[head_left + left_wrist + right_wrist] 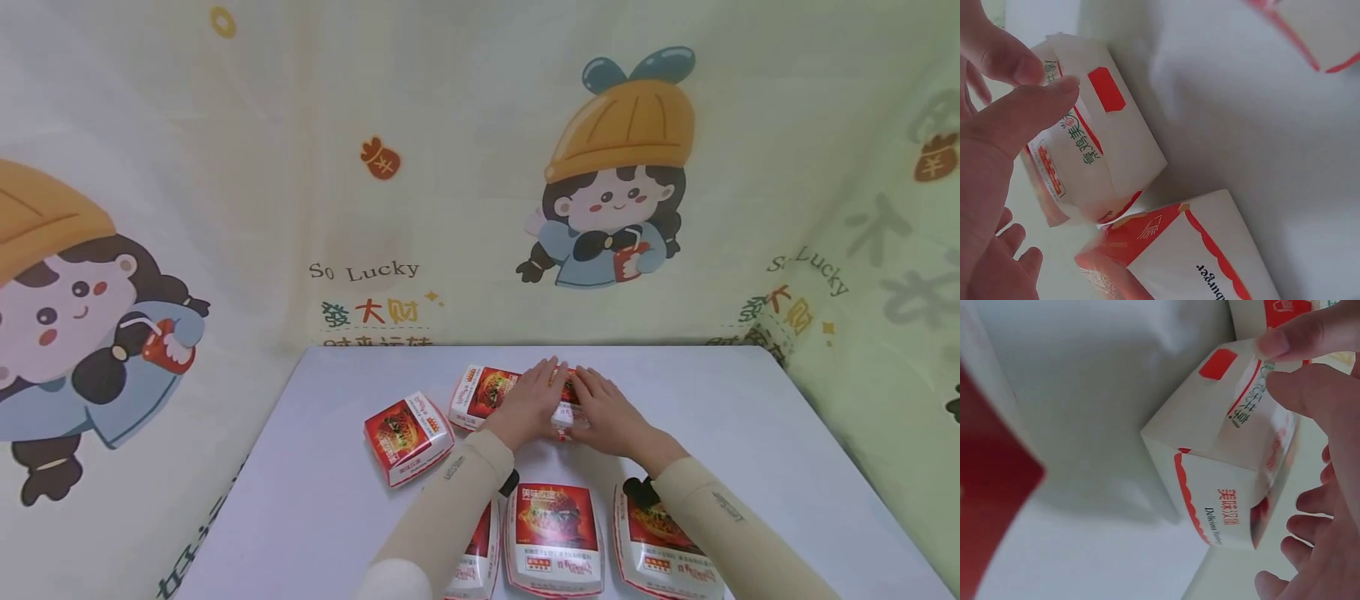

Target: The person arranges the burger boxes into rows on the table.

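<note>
The grip of the left hand (528,406) and the right hand (617,418) closes around one burger box (567,411) on the worktop (750,458): both thumbs press its near side, their tips close together, and the fingers reach across its top toward the far edge. The box lies upright between the palms, partly covered. Just left of the burger box is a second box (480,393); farther left and a little nearer the person, a turned box (408,439). Directly nearer than the burger box lies a middle box (555,537), flanked by a left box (480,558) and a right box (663,554), each partly behind a sleeve.
</note>
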